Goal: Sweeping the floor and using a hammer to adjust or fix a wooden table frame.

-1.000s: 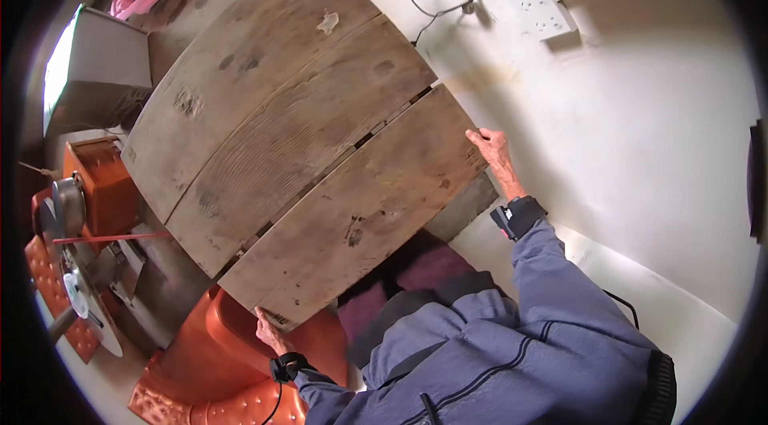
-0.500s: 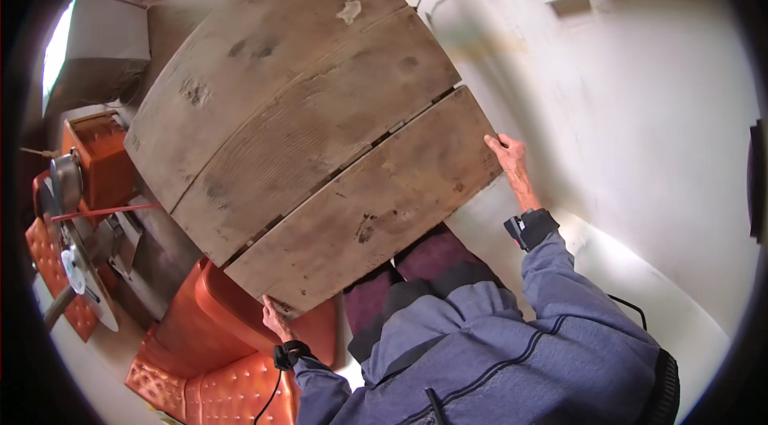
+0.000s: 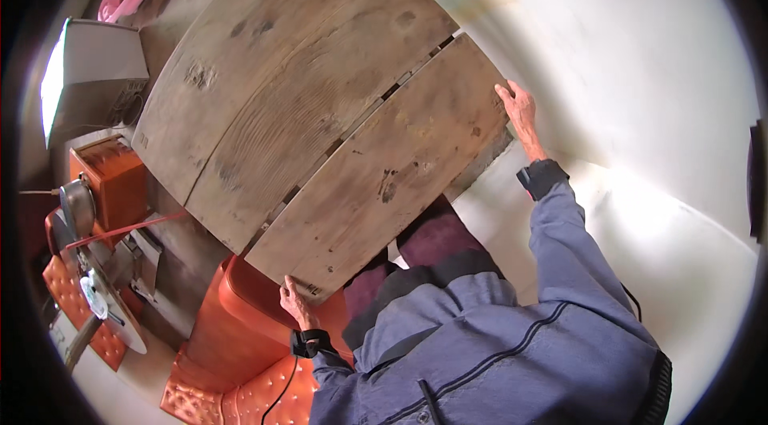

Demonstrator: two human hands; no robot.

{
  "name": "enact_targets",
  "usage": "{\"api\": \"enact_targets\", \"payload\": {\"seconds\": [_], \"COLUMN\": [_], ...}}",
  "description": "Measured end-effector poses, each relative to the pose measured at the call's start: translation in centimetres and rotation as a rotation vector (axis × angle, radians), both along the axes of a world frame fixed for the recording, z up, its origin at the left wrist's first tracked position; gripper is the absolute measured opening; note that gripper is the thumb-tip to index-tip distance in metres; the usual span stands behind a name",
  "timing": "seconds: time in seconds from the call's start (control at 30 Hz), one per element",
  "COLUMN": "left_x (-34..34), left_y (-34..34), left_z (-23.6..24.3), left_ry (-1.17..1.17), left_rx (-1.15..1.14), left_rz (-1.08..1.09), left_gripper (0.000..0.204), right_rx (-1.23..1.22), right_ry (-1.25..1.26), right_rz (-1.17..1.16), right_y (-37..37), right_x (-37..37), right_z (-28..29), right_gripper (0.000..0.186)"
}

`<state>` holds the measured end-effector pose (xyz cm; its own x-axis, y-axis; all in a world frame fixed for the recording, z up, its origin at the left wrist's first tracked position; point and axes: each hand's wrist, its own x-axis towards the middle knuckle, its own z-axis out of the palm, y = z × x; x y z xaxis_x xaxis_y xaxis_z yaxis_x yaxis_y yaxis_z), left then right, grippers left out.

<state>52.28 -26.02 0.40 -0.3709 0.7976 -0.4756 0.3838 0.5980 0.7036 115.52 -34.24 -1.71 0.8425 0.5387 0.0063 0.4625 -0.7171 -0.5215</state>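
Left hand, lower centre: fingers clasped plank end | right hand, centre right: fingers clasped opposite end, presumably for balance

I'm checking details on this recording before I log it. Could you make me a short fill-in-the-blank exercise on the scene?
1. The left hand and right hand are on the edge of a tabletop made of ____.
2. The wristband on the right arm is coloured ____.
3. The wall is nearer the ____ hand than the other.
4. The upholstery near the left hand is coloured ____.

Missing words: wood; black; right; orange.
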Motion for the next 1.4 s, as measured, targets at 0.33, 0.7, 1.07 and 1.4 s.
{"api": "enact_targets", "payload": {"seconds": [0.33,0.7,1.07,1.4], "left_x": [0.8,2.5,3.0,-0.5], "left_y": [5.9,11.7,11.6,11.8], "left_z": [1.7,0.2,-0.2,-0.2], "left_ry": [0.226,0.339,0.228,-0.06], "left_rx": [0.173,0.193,0.151,0.087], "left_rz": [-0.174,-0.093,-0.108,-0.098], "left_gripper": [0.05,0.071,0.052,0.039], "right_rx": [0.021,0.318,0.523,0.453], "right_ry": [-0.2,0.009,0.625,0.722], "right_rz": [-0.245,-0.526,-0.752,-0.755], "right_y": [4.0,1.1,-0.2,-0.5], "right_x": [-6.4,-5.2,-22.9,-37.8], "right_z": [4.3,1.8,0.2,-1.9], "right_gripper": [0.043,0.047,0.038,0.044]}}
